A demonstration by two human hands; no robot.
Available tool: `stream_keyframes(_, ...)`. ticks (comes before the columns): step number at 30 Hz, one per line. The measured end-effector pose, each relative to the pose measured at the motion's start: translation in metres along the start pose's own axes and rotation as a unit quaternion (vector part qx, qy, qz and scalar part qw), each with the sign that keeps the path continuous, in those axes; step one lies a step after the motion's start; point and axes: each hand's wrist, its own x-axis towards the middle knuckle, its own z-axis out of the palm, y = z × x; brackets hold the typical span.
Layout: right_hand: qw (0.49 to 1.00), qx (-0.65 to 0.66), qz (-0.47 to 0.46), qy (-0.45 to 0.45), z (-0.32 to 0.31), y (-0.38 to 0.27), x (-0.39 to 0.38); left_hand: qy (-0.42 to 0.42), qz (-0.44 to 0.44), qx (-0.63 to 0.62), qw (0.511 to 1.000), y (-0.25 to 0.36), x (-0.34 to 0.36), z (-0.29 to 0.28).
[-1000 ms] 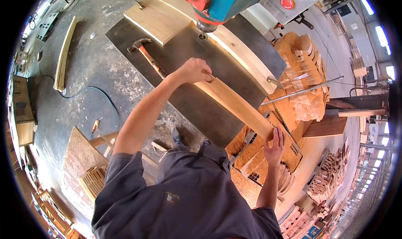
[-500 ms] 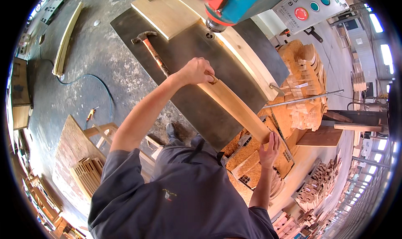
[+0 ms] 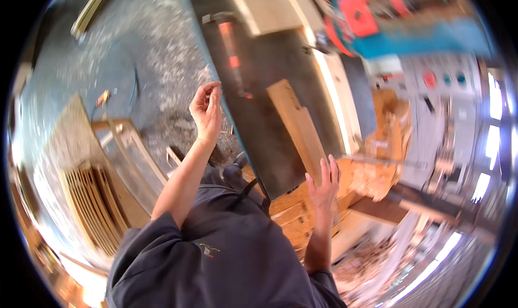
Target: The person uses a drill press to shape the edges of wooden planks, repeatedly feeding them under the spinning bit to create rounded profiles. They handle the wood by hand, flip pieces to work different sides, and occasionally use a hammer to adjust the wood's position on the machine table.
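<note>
My right hand grips the near end of a narrow wooden board, which lies at a slant over the dark machine table and has a notched edge. My left hand is off the board, beside the table's left edge, its fingertips pinched together; whether anything small is between them is unclear. A hammer with a worn orange handle lies on the table beyond that hand. Behind the board are a pale wide panel and a long pale strip. The whole view is blurred by motion.
A blue and red machine head overhangs the table, beside a button panel. Sawdust-covered stacked wood lies right. At lower left are a plywood sheet with slatted pieces and a wooden frame. Long strips lie on the floor.
My left hand has let go of the board and moved left, turning palm up. The view has swung, so the table and machine appear rotated. My right hand stays on the board's near end.
</note>
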Motion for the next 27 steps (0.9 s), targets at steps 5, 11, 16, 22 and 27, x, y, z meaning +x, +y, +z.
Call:
stream_keyframes(5,0.994,-0.075,-0.079,-0.011,0.045,-0.006,0.049,0.101,-0.285,0.114,0.946,-0.186,-0.026,-0.103)
stream_keyframes(11,0.980,-0.159,-0.123,0.009,0.068,0.017,0.050,-0.009,-0.411,0.359,0.838,-0.267,-0.007,-0.085)
stream_keyframes(16,0.980,-0.181,-0.077,-0.028,0.065,0.021,0.042,-0.339,-0.193,0.548,0.740,-0.290,0.006,0.002)
stream_keyframes(22,0.979,-0.189,-0.057,-0.053,0.069,0.019,0.039,-0.417,-0.247,0.514,0.707,-0.359,-0.006,0.041)
stream_keyframes(27,0.984,-0.156,-0.062,-0.055,0.068,0.002,0.039,-0.407,-0.166,0.548,0.712,-0.443,-0.032,0.016)
